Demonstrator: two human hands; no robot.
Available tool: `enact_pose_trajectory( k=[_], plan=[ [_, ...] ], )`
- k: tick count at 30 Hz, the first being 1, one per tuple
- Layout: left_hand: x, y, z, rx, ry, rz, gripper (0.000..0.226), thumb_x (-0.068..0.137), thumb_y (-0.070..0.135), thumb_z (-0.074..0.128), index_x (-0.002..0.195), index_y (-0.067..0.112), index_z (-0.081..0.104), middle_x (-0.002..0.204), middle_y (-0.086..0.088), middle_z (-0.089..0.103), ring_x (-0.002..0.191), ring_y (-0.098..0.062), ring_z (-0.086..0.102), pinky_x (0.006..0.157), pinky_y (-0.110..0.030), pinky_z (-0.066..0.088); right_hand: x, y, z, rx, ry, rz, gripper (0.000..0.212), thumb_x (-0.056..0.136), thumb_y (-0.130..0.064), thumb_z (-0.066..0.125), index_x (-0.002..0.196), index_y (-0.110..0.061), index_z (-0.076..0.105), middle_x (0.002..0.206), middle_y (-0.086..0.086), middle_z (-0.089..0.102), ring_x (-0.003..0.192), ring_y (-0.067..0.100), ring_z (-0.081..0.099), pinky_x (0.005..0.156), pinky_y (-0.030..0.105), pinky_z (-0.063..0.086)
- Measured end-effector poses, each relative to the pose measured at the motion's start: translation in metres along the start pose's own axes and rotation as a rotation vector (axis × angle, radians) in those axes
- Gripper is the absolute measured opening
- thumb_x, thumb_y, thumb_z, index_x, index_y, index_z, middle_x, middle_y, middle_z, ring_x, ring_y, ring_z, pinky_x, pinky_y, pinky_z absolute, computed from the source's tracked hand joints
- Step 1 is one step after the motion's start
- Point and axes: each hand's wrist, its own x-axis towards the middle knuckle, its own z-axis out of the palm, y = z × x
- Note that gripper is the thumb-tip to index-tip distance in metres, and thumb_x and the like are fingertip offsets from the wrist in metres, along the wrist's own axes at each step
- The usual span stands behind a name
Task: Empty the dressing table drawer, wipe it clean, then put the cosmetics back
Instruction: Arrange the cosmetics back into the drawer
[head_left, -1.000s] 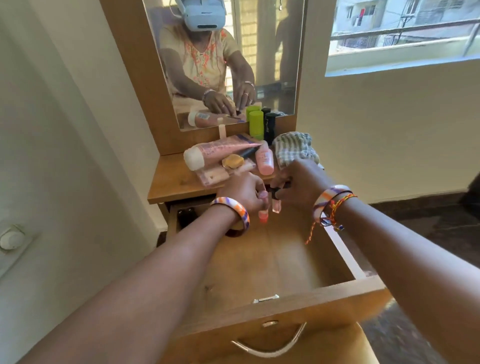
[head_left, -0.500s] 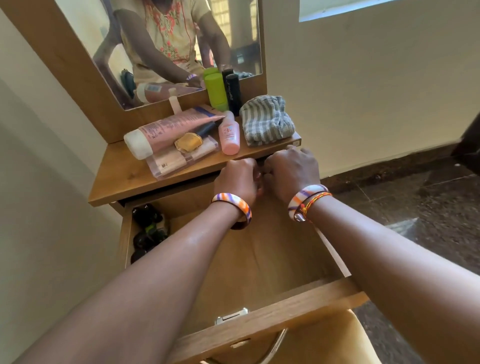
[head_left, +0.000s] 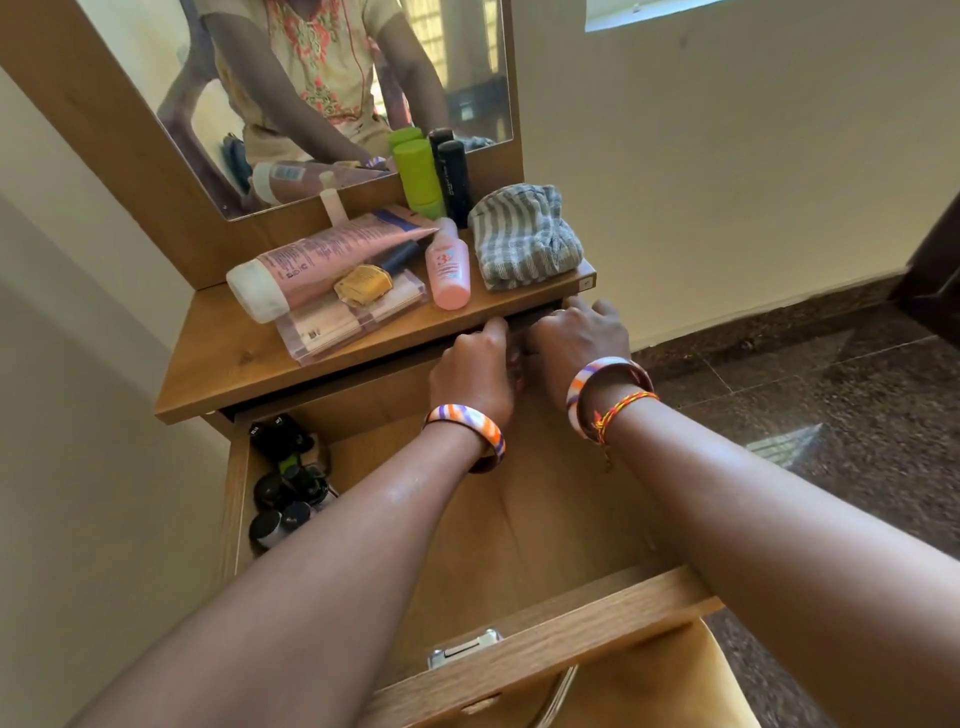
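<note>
Cream walls (head_left: 727, 156). Dark speckled stone floor (head_left: 831, 395) with sunlit patch (head_left: 784, 447). Window (head_left: 649, 13) top right. Wood-framed mirror (head_left: 322, 104) on wooden table (head_left: 218, 364).

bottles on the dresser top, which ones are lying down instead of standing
The big pink tube and the small pink bottle lie on their sides. The green bottle and black bottle stand upright against the mirror.

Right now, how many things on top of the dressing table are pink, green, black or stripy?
Pink: 2, the big tube and the small bottle
Green: 1, the green bottle
Black: 1, the black bottle
Stripy: 1, the cloth
Total: 5
</note>
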Motion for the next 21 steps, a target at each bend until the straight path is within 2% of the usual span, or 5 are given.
enact_pose_trajectory(
  k=[5, 10, 21],
  plan=[
    [0.0011, -0.0020, 0.0047, -0.010, 0.009, 0.004, 0.018, 0.095, 0.018, 0.051, 0.112, 0.012, 0.054, 0.105, -0.012, 0.067, 0.095, -0.032, 0.066, 0.073, -0.040, 0.056, -0.0015, -0.0008, -0.0020, -0.026, -0.014, -0.044, 0.019, 0.090, -0.019, 0.050, 0.095, -0.014, 0.068, 0.100, 0.007, 0.069, 0.110, 0.026, 0.049, 0.090, 0.035, 0.035],
    [-0.0004, -0.0023, 0.0060, 0.049, -0.040, 0.009, 0.026, 0.095, 0.019, 0.048, 0.121, 0.015, 0.050, 0.112, -0.011, 0.062, 0.101, -0.034, 0.062, 0.074, -0.040, 0.052, -0.0034, -0.0023, -0.0032, -0.051, -0.005, -0.047, 0.022, 0.089, -0.013, 0.047, 0.096, -0.010, 0.068, 0.100, 0.007, 0.069, 0.113, 0.027, 0.046, 0.092, 0.036, 0.033],
    [-0.0075, -0.0020, 0.0017, 0.069, -0.057, 0.010, 0.028, 0.096, 0.018, 0.047, 0.124, 0.017, 0.047, 0.111, -0.010, 0.064, 0.101, -0.032, 0.063, 0.075, -0.038, 0.053, -0.0051, -0.0024, -0.0001, -0.031, 0.024, -0.047, 0.023, 0.091, -0.016, 0.048, 0.102, -0.015, 0.068, 0.103, 0.005, 0.068, 0.111, 0.025, 0.047, 0.089, 0.034, 0.035]
  ],
)
